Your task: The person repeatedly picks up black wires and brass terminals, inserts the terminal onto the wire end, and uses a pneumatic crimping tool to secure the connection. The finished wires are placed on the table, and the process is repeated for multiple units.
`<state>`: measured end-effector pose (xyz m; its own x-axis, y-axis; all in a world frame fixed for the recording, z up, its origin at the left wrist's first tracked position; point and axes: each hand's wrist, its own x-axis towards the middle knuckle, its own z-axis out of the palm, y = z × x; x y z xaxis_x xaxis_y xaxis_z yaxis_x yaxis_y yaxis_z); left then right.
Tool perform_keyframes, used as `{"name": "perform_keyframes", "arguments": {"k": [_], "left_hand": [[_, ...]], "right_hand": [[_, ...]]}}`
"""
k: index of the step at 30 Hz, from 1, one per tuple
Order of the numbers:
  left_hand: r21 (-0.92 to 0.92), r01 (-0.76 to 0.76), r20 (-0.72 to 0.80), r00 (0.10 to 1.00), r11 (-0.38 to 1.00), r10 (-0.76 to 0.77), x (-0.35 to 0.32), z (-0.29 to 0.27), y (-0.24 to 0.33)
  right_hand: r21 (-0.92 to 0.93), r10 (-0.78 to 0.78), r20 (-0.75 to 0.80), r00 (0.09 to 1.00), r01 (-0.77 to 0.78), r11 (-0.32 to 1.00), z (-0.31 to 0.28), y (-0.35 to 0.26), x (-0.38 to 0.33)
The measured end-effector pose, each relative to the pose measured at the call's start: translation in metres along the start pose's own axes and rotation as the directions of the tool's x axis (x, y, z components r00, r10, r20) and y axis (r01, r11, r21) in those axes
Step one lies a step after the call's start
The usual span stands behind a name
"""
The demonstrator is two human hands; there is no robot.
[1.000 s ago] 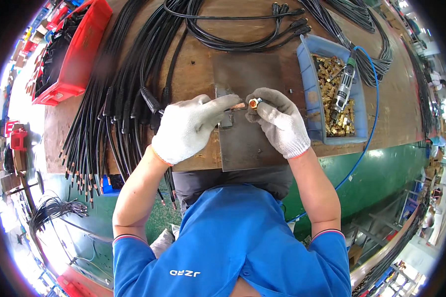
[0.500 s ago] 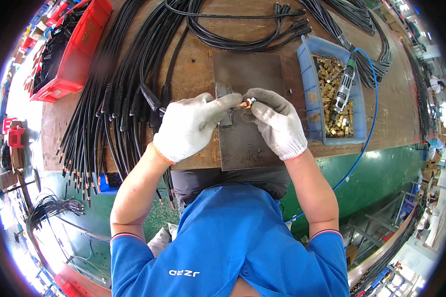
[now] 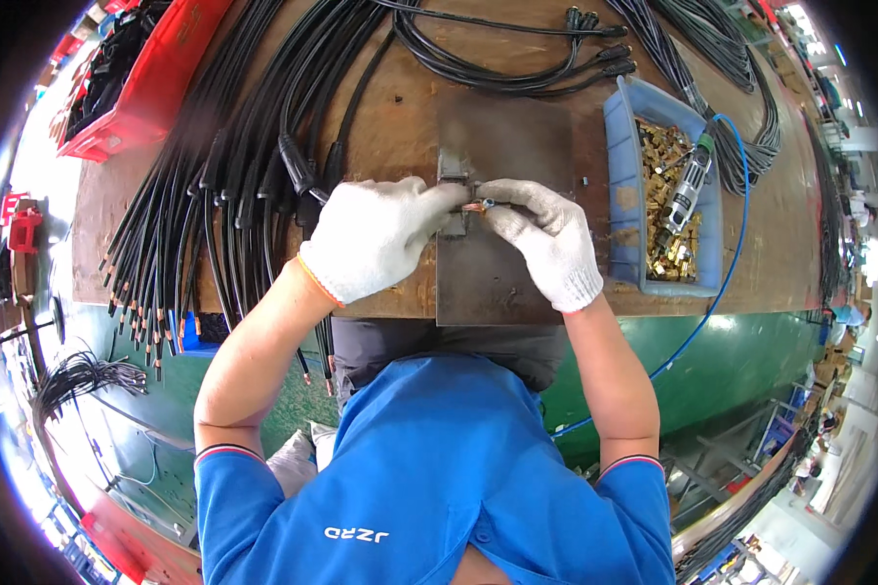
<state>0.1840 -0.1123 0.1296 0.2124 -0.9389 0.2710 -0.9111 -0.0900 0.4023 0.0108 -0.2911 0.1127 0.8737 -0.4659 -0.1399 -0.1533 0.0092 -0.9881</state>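
Note:
White knit gloves cover both hands, which meet over a dark metal plate on the bench. My left hand is closed, its thumb and forefinger pinching a cable with a bare copper end. Most of that cable is hidden by the glove. Thumb and fingers of my right hand pinch a small metal fitting right at the copper end; whether the copper sits inside it I cannot tell. Just behind the fingertips, a small metal block stands on the plate, partly covered by the hands.
Black cables with stripped copper ends lie at left, some overhanging the front edge. A blue bin at right contains brass fittings and a pneumatic screwdriver with a blue hose. A red crate stands far left.
The view has shifted slightly. My right fingers have moved on the fitting and now pinch it more from its right side, close against the left fingertips.

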Motion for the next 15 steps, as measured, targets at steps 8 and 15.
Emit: {"name": "perform_keyframes", "arguments": {"k": [8, 15], "left_hand": [[0.036, 0.017, -0.055, 0.998, 0.999, -0.015, -0.003, 0.012, -0.013], [0.08, 0.052, -0.079, 0.996, 0.995, -0.046, 0.0, 0.012, -0.018]], "right_hand": [[-0.451, -0.204, 0.075, 0.976, 0.216, 0.866, 0.009, -0.009, 0.016], [-0.579, -0.321, 0.058, 0.945, 0.293, 0.761, 0.018, -0.011, 0.028]]}}
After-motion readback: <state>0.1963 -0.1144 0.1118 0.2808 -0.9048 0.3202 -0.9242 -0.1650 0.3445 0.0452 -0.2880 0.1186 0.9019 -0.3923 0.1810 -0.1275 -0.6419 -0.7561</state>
